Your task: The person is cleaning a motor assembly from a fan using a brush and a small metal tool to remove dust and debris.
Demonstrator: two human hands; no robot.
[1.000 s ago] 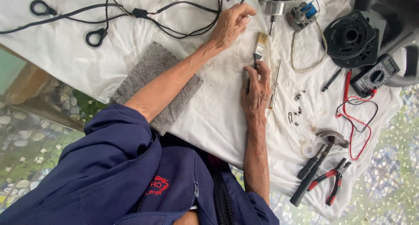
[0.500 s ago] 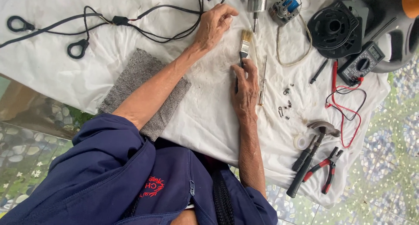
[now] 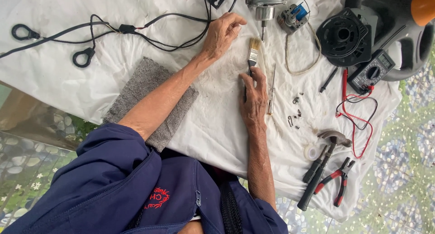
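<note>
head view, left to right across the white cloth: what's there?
Black cable loops → grey towel → left hand → right hand on paintbrush → screwdriver → loose screws → hammer → red-handled pliers

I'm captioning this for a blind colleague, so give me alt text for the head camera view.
A person's right hand rests on a small paintbrush lying on a white cloth, while the left hand rests near black cables. Around them lie a grey towel, loose screws, a hammer, red-handled pliers and a multimeter.
</note>
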